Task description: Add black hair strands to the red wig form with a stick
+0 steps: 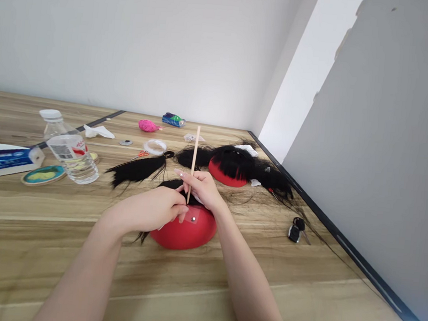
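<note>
A red dome-shaped form [181,235] sits on the wooden table in front of me, with black hair [170,183] on its far side. A clear patch with a shiny round pin head [193,219] lies on its near face. My right hand [201,187] grips a thin pale wooden stick [194,154], which stands almost upright, its lower end close to the dome. My left hand [157,208] rests at the dome's top left, fingers pinched together by the stick's lower end. What those fingers hold is hidden.
Behind lie a second red form [227,175] under black hair, a black hair bundle [140,169], orange scissors [142,154] and a clear ring [155,147]. A water bottle [70,150] and tissue pack [4,159] stand left; keys [296,230] lie right, near the grey partition [383,145].
</note>
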A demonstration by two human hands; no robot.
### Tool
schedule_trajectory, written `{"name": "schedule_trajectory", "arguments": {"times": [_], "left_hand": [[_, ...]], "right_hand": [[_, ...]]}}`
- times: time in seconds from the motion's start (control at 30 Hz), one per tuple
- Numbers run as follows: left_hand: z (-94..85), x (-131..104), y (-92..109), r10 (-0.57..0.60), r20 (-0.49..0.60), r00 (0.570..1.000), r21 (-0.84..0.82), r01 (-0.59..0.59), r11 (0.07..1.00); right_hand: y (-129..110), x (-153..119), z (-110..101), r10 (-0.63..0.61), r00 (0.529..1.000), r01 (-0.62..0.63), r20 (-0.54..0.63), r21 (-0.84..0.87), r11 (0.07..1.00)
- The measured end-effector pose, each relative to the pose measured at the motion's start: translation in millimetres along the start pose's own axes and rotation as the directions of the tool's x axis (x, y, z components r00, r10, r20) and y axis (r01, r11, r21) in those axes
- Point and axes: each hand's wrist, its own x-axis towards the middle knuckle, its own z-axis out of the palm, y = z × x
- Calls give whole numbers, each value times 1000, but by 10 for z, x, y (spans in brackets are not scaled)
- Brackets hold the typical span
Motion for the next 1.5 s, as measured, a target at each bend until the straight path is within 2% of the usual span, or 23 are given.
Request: {"name": "schedule_trajectory", "arguments": {"times": [0.27, 0.43, 0.9, 1.27, 1.5], "left_hand": [[26, 65, -43, 1, -103, 995, 46, 4, 999], [34, 60, -22, -14, -97, 995, 22, 16, 1000], [16, 47, -6, 10, -116, 993, 87, 0, 996], [33, 95, 22, -62, -123, 990, 110, 76, 991], [37, 113, 50, -62, -130, 990, 113, 77, 991]], "right_hand": [[-42, -20, 27, -1, 1000, 1, -11, 30, 1000], [-65, -35, 38, 12, 1000, -11, -20, 46, 999], [-36, -29, 28, 1, 1000, -2, -31, -15, 1000], [15, -14, 15, -33, 998, 30, -61, -47, 998], [73, 12, 5, -44, 997, 41, -66, -43, 998]]}}
